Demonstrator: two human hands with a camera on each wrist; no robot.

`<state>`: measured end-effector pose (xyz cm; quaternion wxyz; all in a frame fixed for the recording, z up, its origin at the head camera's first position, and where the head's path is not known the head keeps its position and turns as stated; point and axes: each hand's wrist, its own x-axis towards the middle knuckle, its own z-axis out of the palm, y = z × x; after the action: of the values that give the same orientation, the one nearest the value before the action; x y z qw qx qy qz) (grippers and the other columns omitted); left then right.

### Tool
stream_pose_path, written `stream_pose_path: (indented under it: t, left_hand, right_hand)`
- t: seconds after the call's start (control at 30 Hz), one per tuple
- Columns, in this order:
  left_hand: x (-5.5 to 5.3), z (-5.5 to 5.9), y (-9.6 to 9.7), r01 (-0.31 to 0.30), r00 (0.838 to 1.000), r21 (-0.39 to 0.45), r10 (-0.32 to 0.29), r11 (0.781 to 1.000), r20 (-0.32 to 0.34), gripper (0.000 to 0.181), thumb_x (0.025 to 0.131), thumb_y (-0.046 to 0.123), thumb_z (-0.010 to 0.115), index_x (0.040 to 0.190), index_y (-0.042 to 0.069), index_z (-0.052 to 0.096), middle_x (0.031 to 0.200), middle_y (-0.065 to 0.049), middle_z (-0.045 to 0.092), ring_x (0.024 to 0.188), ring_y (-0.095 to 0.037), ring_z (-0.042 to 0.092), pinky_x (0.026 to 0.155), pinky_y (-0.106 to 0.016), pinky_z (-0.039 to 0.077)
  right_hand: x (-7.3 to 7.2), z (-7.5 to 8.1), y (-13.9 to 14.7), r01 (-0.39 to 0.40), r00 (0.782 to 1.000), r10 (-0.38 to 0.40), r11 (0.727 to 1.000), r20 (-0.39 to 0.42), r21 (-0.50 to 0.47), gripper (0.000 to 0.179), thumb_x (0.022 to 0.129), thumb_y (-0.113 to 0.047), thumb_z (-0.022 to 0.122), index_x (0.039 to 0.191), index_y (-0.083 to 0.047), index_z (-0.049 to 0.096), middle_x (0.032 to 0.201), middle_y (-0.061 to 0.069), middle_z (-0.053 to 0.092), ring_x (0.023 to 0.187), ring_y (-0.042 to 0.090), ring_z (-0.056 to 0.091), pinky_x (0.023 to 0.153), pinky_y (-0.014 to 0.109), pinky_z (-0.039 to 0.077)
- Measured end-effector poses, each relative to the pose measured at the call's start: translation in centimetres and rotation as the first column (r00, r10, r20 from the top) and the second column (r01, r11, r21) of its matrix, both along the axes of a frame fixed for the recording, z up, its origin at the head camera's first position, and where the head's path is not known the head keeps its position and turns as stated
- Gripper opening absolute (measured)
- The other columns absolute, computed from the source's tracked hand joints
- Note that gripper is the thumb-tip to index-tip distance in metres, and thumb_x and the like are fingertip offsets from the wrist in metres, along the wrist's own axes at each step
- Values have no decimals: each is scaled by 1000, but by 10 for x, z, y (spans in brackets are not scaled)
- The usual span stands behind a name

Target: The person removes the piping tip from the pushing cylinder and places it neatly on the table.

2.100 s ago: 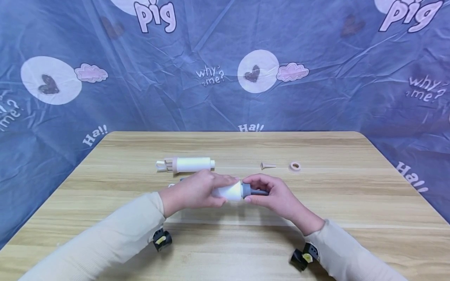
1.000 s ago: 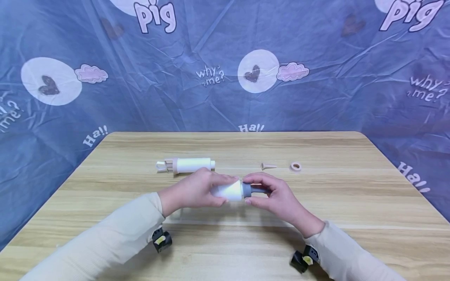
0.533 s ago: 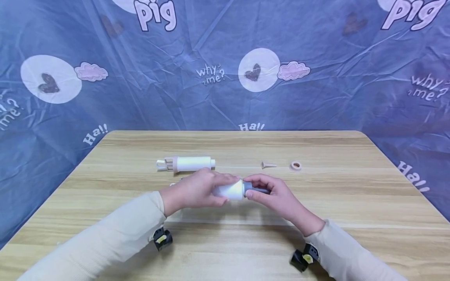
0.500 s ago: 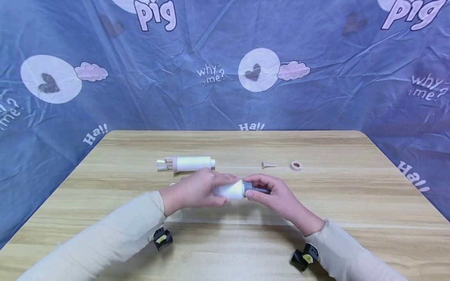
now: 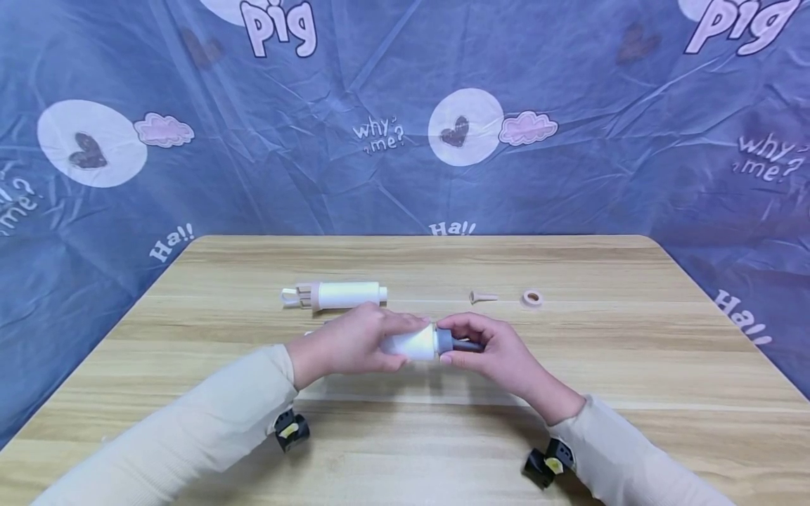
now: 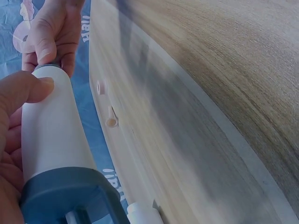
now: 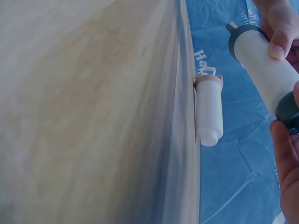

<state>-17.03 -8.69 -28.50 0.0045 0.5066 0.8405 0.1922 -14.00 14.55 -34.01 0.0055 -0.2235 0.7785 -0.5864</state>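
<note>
In the head view my left hand (image 5: pixel 351 343) grips the white barrel of a hand pump (image 5: pixel 413 343), held level above the table. At its right end my right hand (image 5: pixel 500 355) pinches the grey nozzle cap (image 5: pixel 444 341), whose thin grey spout (image 5: pixel 467 346) runs in under the palm. The left wrist view shows my left thumb lying along the barrel (image 6: pixel 53 126), with a dark grey collar (image 6: pixel 65 186) and part of the handle at the near end. In the right wrist view the fingertips touch the rounded dark cap (image 7: pixel 286 107).
A second white pump (image 5: pixel 348 296) with a pink collar lies on the wooden table (image 5: pixel 405 450) behind my left hand. Farther right lie a small pink cone-shaped nozzle (image 5: pixel 484 297) and a pink ring (image 5: pixel 532 299). A printed blue cloth (image 5: pixel 316 183) hangs behind.
My right thumb was higher over the grey cap half a second ago and is now back down at its lower edge. My left hand and the pump stay nearly still.
</note>
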Motion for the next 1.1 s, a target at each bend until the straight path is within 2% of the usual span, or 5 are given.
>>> stream_pose_path:
  t: [0.17,0.37,0.47,0.83,1.1]
  left_hand:
    - [-3,-1,-3,0,1000,17,0,1000,12,51,77,15,73,124,3,58,124,-11,59,101,-25,64,76,-23,51]
    - [-9,-7,-11,19,999,29,-18,999,-46,50,77,18,73,122,1,59,120,-12,62,101,-24,64,78,-25,52]
    - [-10,-10,-17,15,998,20,-13,1000,-55,49,78,19,72,122,1,59,118,-13,63,100,-24,64,79,-26,52]
    - [-9,-19,-35,-69,997,-5,68,998,-34,50,76,18,73,122,3,59,119,-11,63,94,-23,66,78,-28,53]
    - [-12,-30,-48,-110,994,-7,110,994,-5,50,76,14,73,121,0,59,118,-14,63,100,-26,64,83,-32,53]
  right_hand:
    - [1,1,0,15,1000,-15,1000,3,-17,40,74,0,73,111,4,60,110,21,63,94,7,63,78,27,54]
    - [-1,1,-1,20,1000,-20,999,2,-37,40,73,0,73,111,5,59,109,24,62,92,8,63,77,25,54]
    - [-2,1,-2,23,1000,-23,999,-10,-43,39,74,1,73,110,7,59,109,26,61,91,7,63,76,24,53]
    - [-1,1,1,38,999,-39,999,-21,-37,39,74,0,73,110,7,60,106,23,63,89,7,62,76,22,52]
    - [1,-1,5,39,999,-40,999,-17,-35,39,74,-1,74,110,6,60,104,23,63,87,7,62,75,22,52]
